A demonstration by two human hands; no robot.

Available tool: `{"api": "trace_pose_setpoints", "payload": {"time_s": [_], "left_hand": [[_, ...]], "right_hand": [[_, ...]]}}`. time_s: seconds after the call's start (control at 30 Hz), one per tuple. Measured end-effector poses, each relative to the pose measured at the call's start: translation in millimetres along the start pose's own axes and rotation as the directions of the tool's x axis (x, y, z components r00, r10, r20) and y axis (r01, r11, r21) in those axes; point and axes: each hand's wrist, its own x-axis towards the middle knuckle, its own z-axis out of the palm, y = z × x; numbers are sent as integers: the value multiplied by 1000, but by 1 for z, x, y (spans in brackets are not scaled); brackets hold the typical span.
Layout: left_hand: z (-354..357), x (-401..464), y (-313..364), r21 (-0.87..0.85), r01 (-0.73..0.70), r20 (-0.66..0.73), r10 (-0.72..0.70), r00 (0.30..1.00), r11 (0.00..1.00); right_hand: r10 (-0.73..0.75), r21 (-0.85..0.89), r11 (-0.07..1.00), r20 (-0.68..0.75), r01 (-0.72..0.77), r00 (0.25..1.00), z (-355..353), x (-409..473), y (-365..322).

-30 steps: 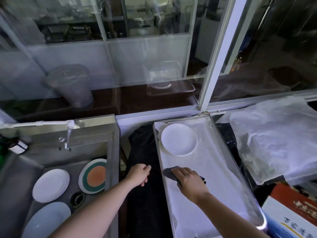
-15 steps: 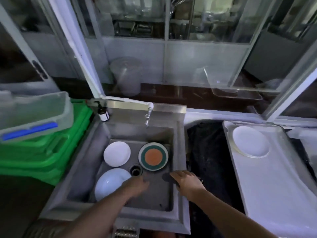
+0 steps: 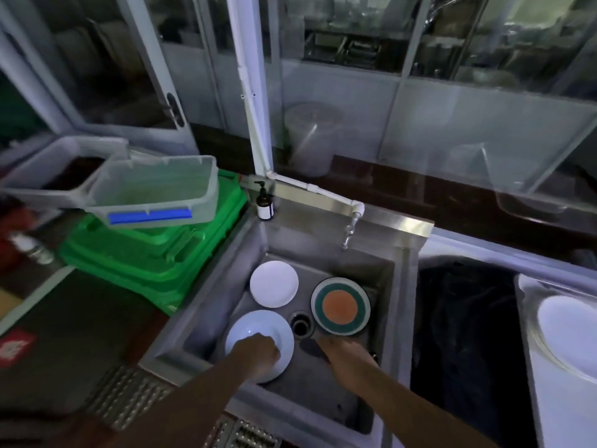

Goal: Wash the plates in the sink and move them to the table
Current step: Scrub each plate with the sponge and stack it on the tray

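Your left hand (image 3: pixel 258 354) rests over the white bowl-plate (image 3: pixel 258 337) at 7 o'clock in the sink (image 3: pixel 381 318), fingers curled, grip unclear. Your right hand (image 3: pixel 345 354) clamps a dark cloth (image 3: pixel 308 345) at 6 o'clock below the green-orange plate (image 3: pixel 340 306).

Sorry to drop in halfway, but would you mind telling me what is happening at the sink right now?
A person is washing plates at a metal sink. The left hand rests on the large white plate at the front of the basin, while the right hand holds a dark cloth beside the drain. A small white plate and a green and orange plate still lie in the sink. One white plate already sits on the tray to the right. The tap shows no running water.
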Motion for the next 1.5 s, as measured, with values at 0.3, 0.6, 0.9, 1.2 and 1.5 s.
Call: {"api": "trace_pose_setpoints", "payload": {"time_s": [0.3, 0.6, 0.9, 1.2, 1.5], "left_hand": [[-38, 20, -22, 66, 33, -73, -29, 997, 997], [-70, 121, -55, -15, 14, -131, -16, 991, 1000], [-61, 278, -102, -413, 100, -33, -125, 992, 905], [-19, 374, -108, -848, 394, 264, -361, 894, 355], [-15, 394, -108, -900, 371, 431, -330, 840, -230]], "right_hand": [[-16, 40, 999, 15, 15, 1000, -15, 63, 20], [149, 39, 988, 21, -150, 989, -2, 133, 40], [316, 65, 942, 162, -330, 935, 56, 237, 43], [382, 170, 891, 221, -421, 897, 120, 271, 29], [477, 215, 821, 250, -528, 843, 141, 259, 26]]}}
